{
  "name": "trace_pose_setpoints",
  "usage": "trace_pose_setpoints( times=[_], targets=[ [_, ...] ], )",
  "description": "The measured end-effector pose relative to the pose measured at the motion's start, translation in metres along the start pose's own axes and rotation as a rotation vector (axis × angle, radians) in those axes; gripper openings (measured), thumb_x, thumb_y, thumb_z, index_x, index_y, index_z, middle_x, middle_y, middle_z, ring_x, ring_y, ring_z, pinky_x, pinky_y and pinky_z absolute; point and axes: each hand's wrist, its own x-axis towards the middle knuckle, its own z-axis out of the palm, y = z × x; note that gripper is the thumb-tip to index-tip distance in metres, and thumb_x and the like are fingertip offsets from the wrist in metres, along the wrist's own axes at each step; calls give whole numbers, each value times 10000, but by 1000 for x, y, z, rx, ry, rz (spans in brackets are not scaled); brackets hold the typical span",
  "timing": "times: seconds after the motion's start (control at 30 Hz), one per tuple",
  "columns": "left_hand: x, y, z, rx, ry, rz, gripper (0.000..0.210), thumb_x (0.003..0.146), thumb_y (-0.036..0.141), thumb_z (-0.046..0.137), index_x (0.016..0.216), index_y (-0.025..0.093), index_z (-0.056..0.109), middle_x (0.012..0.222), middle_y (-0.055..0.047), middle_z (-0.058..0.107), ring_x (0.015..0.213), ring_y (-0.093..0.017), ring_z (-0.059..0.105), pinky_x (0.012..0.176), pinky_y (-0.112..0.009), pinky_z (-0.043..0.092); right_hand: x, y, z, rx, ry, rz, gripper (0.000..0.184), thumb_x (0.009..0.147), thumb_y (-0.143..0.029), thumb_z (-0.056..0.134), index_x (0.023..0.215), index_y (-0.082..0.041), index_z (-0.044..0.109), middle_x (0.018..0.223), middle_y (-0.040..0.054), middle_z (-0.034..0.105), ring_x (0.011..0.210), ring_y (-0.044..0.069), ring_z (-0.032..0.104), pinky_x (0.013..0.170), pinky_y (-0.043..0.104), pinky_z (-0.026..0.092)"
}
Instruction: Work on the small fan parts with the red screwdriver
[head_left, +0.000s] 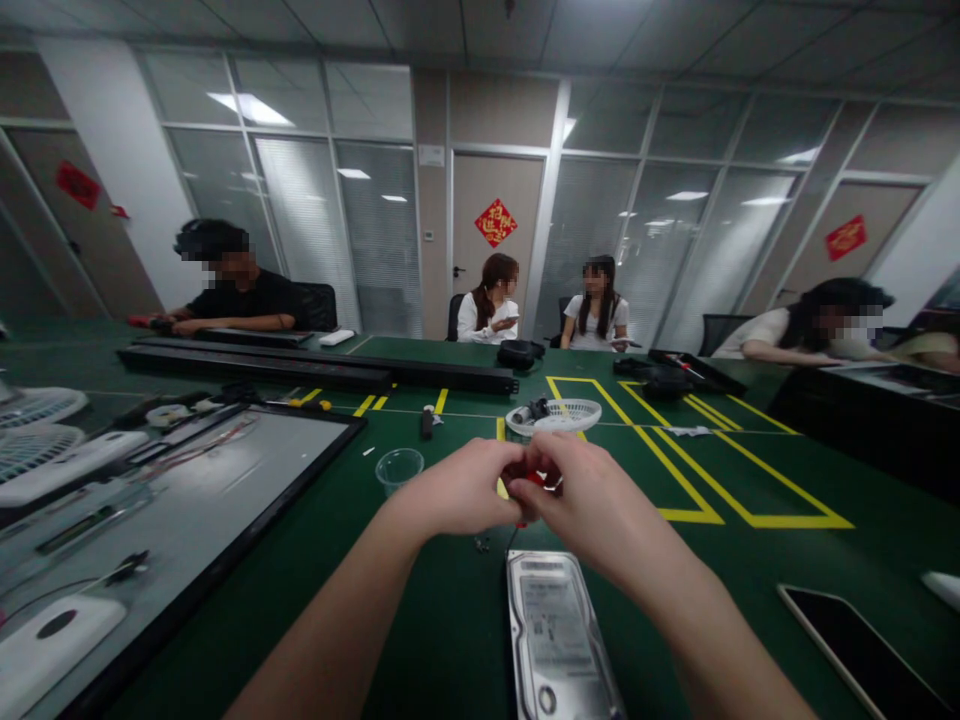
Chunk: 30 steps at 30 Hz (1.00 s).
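Office room, glass partitions (379,240) at the back. Green desk (450,640) carries the work; a person in black (262,300) sits by its far left corner.

Left hand (476,485) and right hand (581,480) meet over the middle of the desk, fingers curled in. Right: thumb and fingers closed on a small red piece (535,479). Left: fingertips close against it; cannot tell whether they grip or only steady it. A thin dark shaft (513,536) shows below, possibly part of the same piece.

Handling, as judged: keep the pinch light, work with fingertips only, brace one hand against the other. Hold low, so a slip drops onto bare desk and not onto the hard drive (547,630), which lies label up just on the near-edge side of the hands.

Obstacles: loose small metal bits (482,545), likely screws, left of the drive; a forearm could sweep them. Clear cup (399,468) near the left wrist, easily tipped. White basket (589,413) beyond the hands toward the far edge limits reach. Framed panel (225,500) fills the left side; phone (862,650) toward the near right corner, well apart.
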Motion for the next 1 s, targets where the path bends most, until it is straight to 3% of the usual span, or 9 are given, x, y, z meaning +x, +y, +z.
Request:
trace_pose_setpoints(
  times=[0.13,0.3,0.5,0.73,0.9,1.0],
  targets=[
    [0,1,0,-16,-2,13,327,740,215,755,1060,166,710,1055,-53,773,921,-219,699,776,-306,505,1,0,-1,-9,-23,42,160,835,-158,712,778,-209,571,823,10,667,748,170,568,656,297,333],
    [0,1,-2,-7,-6,-3,254,788,206,703,1038,161,717,1012,-56,775,881,-206,697,731,-292,493,-1,1,-4,-19,-52,31,132,858,-79,628,871,-209,607,916,28,692,817,183,603,689,305,361],
    [1,0,-2,-30,31,-21,304,759,200,723,1060,164,709,1023,-56,771,917,-211,695,751,-290,496,1,3,-1,-27,-26,6,79,886,-195,676,844,-210,611,922,40,697,812,195,606,685,311,376],
    [2,4,-1,-52,63,-33,318,763,176,697,1080,177,691,1043,-48,761,913,-199,687,774,-294,502,3,5,-2,29,-23,39,156,830,-69,644,885,-215,630,950,32,710,857,204,621,728,321,395],
    [5,2,3,-63,63,-69,295,724,134,671,1015,178,691,989,-34,760,888,-194,683,749,-283,491,3,5,-1,1,-1,42,80,872,-178,685,854,-209,613,947,52,703,820,204,614,681,315,388],
    [4,6,2,-17,55,-82,262,715,189,725,976,179,703,955,-22,756,839,-187,665,692,-273,457,3,4,-3,-4,-25,31,93,878,-158,667,817,-210,619,895,38,705,783,192,612,665,310,377]
  ],
)
